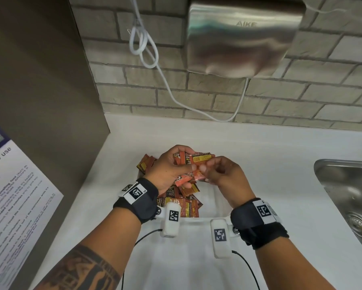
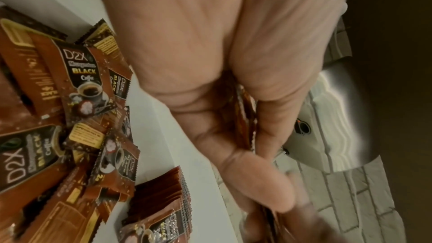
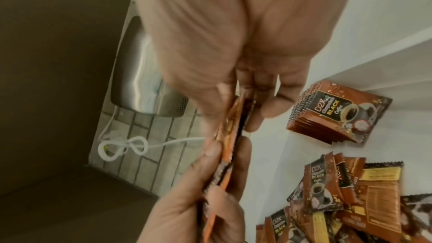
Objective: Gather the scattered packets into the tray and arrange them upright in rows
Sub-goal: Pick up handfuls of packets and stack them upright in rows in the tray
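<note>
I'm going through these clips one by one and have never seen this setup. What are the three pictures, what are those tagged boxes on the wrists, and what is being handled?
No machine here: a person works with bare hands, wearing a camera on the head and one strapped to each wrist. The large picture is the head view, looking down; the other two look along each hand at its fingers.

In the head view, the left hand grips a bundle of orange-brown coffee packets, and the right hand pinches the edge of that same bundle. Below them, a white tray holds a loose heap of packets. The right wrist view also shows a neat stack of packets lying flat. All this sits on a white counter, with a steel sink to the right and a hand dryer on the brick wall.
</note>
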`<state>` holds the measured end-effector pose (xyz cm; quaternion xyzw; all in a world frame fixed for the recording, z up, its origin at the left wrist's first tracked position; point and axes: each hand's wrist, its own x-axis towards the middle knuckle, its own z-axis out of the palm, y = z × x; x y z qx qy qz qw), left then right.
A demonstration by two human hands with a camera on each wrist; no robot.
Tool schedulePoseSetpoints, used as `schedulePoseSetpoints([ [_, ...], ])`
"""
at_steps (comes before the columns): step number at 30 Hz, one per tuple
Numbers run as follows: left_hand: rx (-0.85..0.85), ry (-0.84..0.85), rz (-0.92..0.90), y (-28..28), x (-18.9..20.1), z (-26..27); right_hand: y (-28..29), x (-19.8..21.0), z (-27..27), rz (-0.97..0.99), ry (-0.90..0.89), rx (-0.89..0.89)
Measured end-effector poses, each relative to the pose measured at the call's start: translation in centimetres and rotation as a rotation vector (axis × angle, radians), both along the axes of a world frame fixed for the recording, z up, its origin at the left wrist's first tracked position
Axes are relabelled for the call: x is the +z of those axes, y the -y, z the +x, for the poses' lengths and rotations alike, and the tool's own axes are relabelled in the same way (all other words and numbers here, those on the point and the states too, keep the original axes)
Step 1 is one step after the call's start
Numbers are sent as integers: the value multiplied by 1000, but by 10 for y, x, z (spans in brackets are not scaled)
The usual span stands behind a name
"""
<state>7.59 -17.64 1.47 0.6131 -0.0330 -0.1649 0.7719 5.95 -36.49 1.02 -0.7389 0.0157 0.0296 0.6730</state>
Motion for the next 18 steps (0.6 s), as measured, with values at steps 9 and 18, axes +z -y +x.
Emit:
schedulePoseSetpoints([
  [9,33,-55,-7,-3,0,-2,11,1,3,69,11,-72],
  [18,10,-114,-61,-1,5,-1,6,3,4,-94,317,-59],
])
